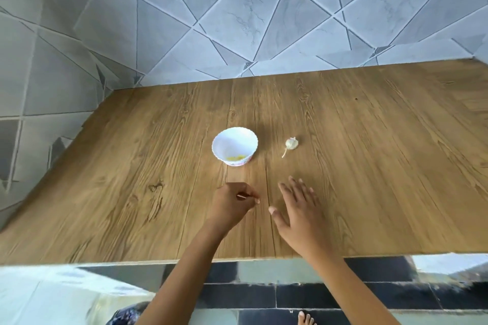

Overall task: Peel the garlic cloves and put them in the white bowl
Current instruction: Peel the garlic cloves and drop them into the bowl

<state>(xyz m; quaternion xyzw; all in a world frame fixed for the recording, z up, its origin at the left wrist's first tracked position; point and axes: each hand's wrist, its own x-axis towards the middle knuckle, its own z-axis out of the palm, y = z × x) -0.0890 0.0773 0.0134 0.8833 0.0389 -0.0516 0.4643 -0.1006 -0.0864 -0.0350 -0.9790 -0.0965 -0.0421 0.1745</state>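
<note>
Nearby, garlic [291, 143] beside white bowl [234, 146]

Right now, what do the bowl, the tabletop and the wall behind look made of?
White bowl: likely plastic or melamine, glossy, with a scalloped rim and a printed base; ceramic is possible. Tabletop: wood-grain surface, matte, probably laminate judging by its thin pale front edge. Wall: marble-look tiles with grey veins and grout lines, slightly glossy.
</note>
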